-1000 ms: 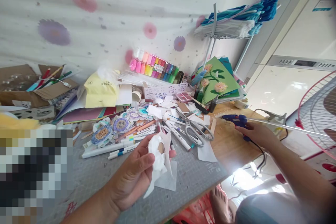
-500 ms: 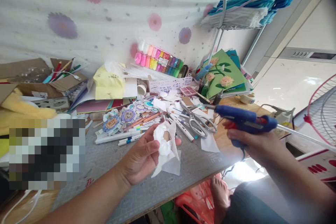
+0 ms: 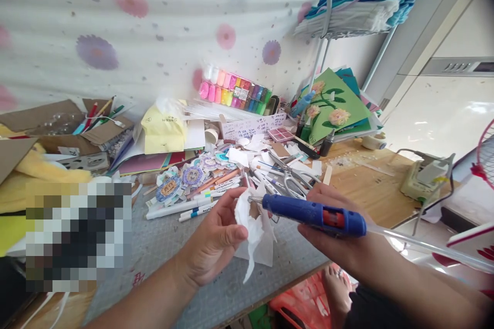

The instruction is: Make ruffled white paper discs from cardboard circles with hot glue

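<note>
My left hand (image 3: 216,236) is closed around a white crumpled paper piece (image 3: 244,216) with a small brown patch inside it. A loose strip of it hangs below my thumb. In my right hand (image 3: 328,211) is a blue hot glue gun (image 3: 309,212), its metal nozzle at the upper edge of the paper piece. Whether the nozzle touches the paper I cannot tell. A clear glue stick (image 3: 417,244) runs out of the gun's back. A white paper sheet (image 3: 264,252) shows below and behind the held piece.
Scissors (image 3: 293,180), markers (image 3: 200,209) and cut-out paper badges (image 3: 170,187) crowd the grey cutting mat (image 3: 154,277). Coloured clay packs (image 3: 235,92) stand behind. A green card with paper flowers (image 3: 334,108) leans at the back right. An open cardboard box (image 3: 57,136) sits at the left.
My right hand has brought the glue gun leftward and down, from apart on the right to the paper piece. My left hand has turned the piece, and a strip now hangs down.
</note>
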{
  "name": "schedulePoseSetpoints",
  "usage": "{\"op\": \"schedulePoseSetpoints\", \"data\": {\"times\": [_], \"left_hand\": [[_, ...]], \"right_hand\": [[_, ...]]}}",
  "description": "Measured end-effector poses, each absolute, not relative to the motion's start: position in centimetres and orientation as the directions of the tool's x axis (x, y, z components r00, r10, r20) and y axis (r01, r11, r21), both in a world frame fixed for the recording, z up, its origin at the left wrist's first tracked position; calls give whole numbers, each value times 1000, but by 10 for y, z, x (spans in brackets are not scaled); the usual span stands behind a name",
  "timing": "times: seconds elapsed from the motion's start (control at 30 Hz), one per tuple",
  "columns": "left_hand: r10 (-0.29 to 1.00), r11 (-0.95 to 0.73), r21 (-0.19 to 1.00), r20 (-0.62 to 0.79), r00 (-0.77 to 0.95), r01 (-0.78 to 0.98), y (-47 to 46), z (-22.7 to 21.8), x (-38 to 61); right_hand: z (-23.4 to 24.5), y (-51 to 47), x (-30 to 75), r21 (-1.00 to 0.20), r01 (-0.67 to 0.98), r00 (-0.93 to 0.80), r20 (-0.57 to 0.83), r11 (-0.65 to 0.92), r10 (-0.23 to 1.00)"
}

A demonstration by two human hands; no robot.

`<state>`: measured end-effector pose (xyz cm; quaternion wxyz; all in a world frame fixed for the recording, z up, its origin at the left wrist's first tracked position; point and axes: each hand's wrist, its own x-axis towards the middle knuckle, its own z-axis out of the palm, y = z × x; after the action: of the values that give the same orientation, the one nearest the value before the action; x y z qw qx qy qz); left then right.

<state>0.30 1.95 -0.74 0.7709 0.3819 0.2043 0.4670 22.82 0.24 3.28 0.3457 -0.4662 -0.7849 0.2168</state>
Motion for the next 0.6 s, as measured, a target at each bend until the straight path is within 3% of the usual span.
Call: {"op": "schedulePoseSetpoints", "data": {"times": [0.6], "left_hand": [[916, 227, 804, 15, 401, -549, 19, -5, 4]], "right_hand": [[21, 5, 233, -524, 661, -342, 427, 537, 837]]}}
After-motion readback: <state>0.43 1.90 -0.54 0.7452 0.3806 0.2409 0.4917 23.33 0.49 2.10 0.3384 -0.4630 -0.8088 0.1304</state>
